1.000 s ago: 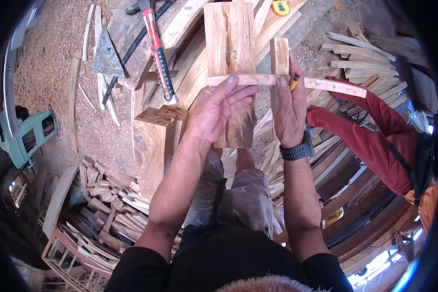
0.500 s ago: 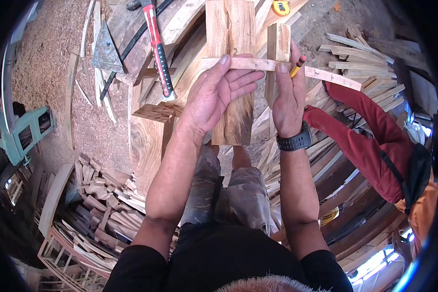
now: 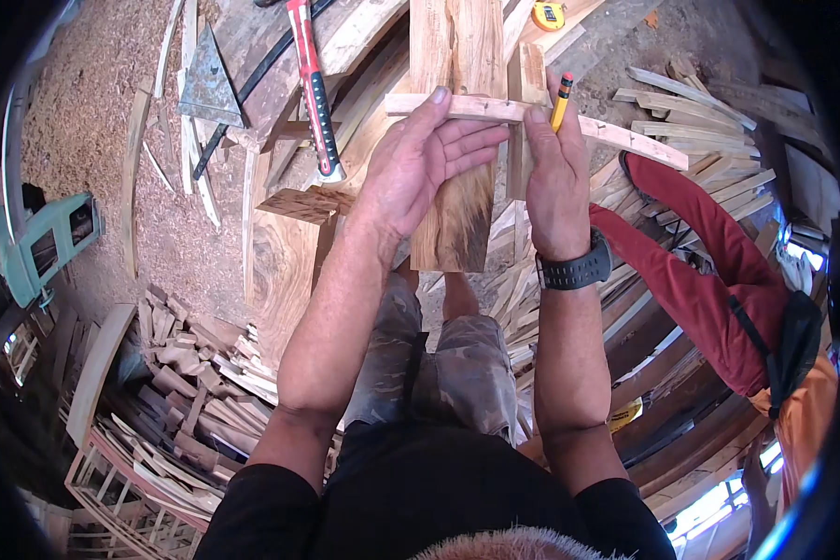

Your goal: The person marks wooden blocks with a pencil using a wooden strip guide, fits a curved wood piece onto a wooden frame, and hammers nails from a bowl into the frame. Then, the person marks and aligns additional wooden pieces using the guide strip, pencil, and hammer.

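Note:
A thin, pale wooden strip (image 3: pixel 486 109) lies crosswise between my two hands, with small dark marks along its right part. My left hand (image 3: pixel 409 173) supports its left portion, thumb on top and fingers stretched out beneath. Farther along, my right hand (image 3: pixel 558 191) grips the strip with the thumb pressed against it. A yellow pencil (image 3: pixel 561 105) sticks up from that same hand, eraser end upward. Below the strip is a wide wooden board (image 3: pixel 450 229) with dark grain. Beside it, a squared wood block (image 3: pixel 528 70) is partly covered by the strip and my right hand.
A red-and-black-handled hammer (image 3: pixel 319 107) and a metal triangle (image 3: pixel 209 84) lie at upper left. At the top sits a yellow tape measure (image 3: pixel 548 16). Wood offcuts (image 3: pixel 196 364) are heaped at lower left. A person in red trousers (image 3: pixel 691 308) is at right.
The pencil stands more upright in my right hand. Both hands keep hold of the strip, which has barely moved. The board and hammer appear shifted slightly as the view moved.

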`<move>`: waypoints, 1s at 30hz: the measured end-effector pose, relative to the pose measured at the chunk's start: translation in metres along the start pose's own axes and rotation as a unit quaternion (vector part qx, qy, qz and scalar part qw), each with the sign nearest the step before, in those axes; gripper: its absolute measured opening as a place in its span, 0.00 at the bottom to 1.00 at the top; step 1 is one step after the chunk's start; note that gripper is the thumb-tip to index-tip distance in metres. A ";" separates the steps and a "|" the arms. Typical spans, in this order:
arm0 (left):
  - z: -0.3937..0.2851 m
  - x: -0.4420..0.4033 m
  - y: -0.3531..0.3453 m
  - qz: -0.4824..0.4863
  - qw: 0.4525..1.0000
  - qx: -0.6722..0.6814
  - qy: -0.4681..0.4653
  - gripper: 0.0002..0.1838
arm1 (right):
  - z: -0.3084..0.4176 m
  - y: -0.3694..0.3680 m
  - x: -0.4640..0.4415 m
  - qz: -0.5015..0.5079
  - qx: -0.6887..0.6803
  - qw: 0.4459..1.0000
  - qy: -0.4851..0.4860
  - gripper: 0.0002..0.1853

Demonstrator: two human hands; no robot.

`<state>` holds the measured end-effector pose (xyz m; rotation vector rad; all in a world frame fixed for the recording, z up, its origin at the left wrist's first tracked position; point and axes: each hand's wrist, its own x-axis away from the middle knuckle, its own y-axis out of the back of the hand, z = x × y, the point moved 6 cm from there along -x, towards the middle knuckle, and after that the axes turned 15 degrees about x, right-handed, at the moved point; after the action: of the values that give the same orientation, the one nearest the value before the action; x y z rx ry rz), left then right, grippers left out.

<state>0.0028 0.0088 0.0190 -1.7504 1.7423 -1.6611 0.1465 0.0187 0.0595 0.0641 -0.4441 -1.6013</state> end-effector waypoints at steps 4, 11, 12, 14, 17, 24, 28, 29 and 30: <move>0.000 -0.004 -0.006 0.023 0.999 0.030 -0.001 0.35 | 0.000 0.005 -0.002 0.021 -0.006 1.000 -0.018 0.29; 0.007 0.004 0.001 -0.005 1.000 0.027 0.013 0.32 | -0.007 0.007 0.001 0.029 0.001 0.999 -0.013 0.30; 0.008 0.006 0.002 -0.016 0.999 0.032 0.014 0.30 | -0.009 0.006 0.003 0.022 -0.001 1.000 -0.010 0.30; 0.009 0.012 0.003 -0.024 1.000 0.016 0.008 0.29 | -0.011 0.010 0.009 0.007 0.041 0.999 -0.007 0.30; 0.012 0.018 0.013 -0.037 0.999 0.005 0.002 0.27 | -0.019 0.017 0.014 -0.019 0.040 0.999 -0.017 0.29; -0.004 0.036 0.034 -0.097 0.975 -0.143 -0.139 0.19 | -0.066 0.055 0.034 -0.113 -0.104 0.977 -0.145 0.29; -0.008 0.050 0.052 -0.120 0.954 -0.183 -0.206 0.17 | -0.082 0.068 0.052 -0.128 -0.143 0.970 -0.152 0.31; -0.007 0.053 0.057 -0.130 0.949 -0.193 -0.213 0.17 | -0.083 0.070 0.056 -0.133 -0.122 0.974 -0.139 0.32; -0.005 0.057 0.061 -0.141 0.944 -0.202 -0.221 0.16 | -0.080 0.070 0.061 -0.133 -0.095 0.980 -0.111 0.32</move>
<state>-0.0543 -0.0510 0.0077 -2.4186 1.7558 -0.9017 0.2314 -0.0605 0.0217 -0.2108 -0.4661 -1.9185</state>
